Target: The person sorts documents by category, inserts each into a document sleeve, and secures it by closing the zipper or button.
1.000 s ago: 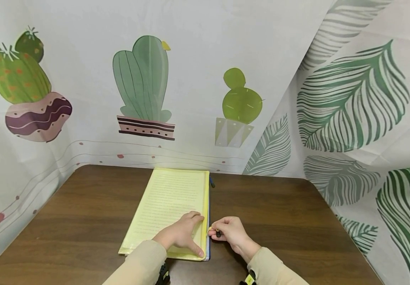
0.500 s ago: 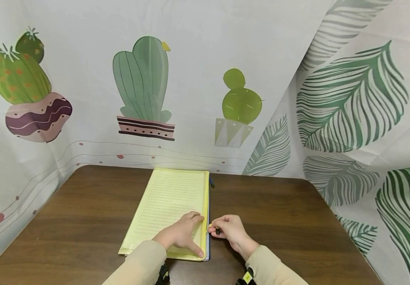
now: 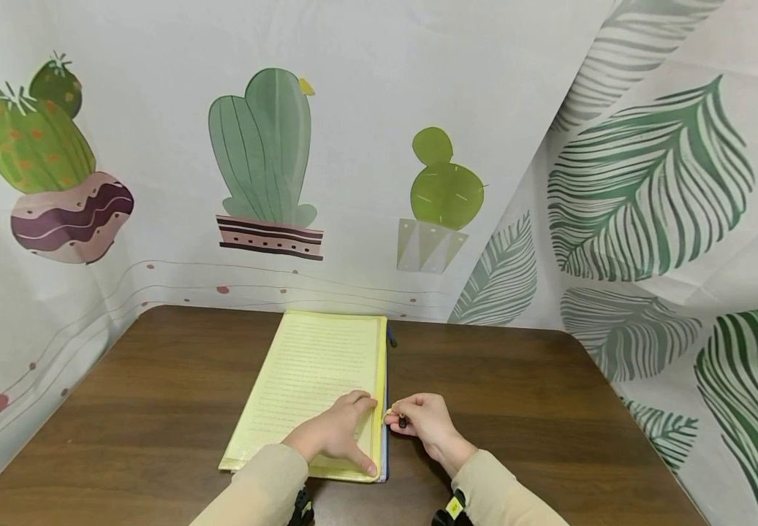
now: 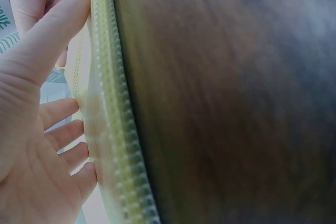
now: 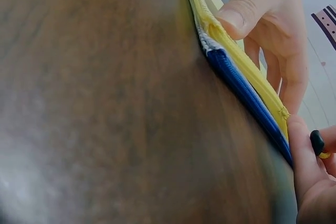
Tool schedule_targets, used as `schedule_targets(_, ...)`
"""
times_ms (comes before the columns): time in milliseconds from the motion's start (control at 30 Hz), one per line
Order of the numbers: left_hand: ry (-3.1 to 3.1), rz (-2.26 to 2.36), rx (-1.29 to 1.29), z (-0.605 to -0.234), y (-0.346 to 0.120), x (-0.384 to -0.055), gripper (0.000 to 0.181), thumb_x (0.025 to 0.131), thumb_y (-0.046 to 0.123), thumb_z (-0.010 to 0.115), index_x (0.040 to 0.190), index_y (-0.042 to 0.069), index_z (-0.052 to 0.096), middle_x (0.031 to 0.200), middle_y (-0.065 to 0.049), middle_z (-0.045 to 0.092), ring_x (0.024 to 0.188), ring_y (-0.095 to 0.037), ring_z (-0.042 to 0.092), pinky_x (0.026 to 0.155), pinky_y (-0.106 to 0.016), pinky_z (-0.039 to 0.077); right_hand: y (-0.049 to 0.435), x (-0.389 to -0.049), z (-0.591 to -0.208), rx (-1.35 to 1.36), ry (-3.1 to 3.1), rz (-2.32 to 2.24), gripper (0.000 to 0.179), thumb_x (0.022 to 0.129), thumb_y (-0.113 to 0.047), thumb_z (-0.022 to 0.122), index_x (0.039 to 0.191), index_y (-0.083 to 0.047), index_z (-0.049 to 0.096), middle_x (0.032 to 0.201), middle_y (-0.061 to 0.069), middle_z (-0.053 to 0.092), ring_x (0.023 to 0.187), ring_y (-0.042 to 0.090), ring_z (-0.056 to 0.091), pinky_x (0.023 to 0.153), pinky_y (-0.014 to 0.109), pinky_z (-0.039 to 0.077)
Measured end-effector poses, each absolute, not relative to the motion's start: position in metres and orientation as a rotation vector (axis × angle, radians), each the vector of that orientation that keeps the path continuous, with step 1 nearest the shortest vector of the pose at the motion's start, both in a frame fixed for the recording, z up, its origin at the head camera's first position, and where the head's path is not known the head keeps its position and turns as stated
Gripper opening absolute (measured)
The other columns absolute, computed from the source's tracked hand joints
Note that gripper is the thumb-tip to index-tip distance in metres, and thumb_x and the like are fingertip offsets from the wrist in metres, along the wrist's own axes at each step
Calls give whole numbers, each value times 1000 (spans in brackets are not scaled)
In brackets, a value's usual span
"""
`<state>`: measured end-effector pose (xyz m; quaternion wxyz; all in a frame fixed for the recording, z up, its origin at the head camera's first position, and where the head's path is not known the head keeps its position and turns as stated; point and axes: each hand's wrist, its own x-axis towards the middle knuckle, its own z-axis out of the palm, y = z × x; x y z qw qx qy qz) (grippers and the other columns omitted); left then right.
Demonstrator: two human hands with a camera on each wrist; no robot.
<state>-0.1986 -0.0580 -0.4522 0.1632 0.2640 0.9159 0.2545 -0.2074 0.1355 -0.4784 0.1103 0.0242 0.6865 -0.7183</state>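
A yellow zip document pouch (image 3: 326,358), with a printed sheet showing through it, lies on the table. My left hand (image 3: 335,432) rests on its lower right part, thumb and fingers spread along the zipped edge. At that right edge, my right hand (image 3: 430,427) pinches the yellow zipper pull, whose black end (image 5: 317,142) pokes out between the fingers. Beneath the yellow pouch is a blue-zipped pouch (image 5: 244,95), mostly hidden. In the left wrist view, the yellow zipper (image 4: 118,87) runs past the left thumb.
The brown wooden table (image 3: 517,394) has a back edge against a wall cloth (image 3: 365,146) printed with cacti and leaves. A small blue pull with a dark end (image 3: 392,337) sticks out at the pouch's top right corner.
My right hand has slid slightly away from me along the pouch's right edge, taking the zipper pull with it. My left hand and the pouches stay in place.
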Motion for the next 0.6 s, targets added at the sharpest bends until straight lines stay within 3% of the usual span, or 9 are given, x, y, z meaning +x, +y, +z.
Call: schedule_targets(600,2630,744,797,-455,-59,-199,111,55,51,86,142,4,36,150,-19,28,138,-37,29,110,-51,32,131,-217,-481,120,2050,-2136,22,82,2,56,96,19,60,70,7,68,66,10,67,63,24,57)
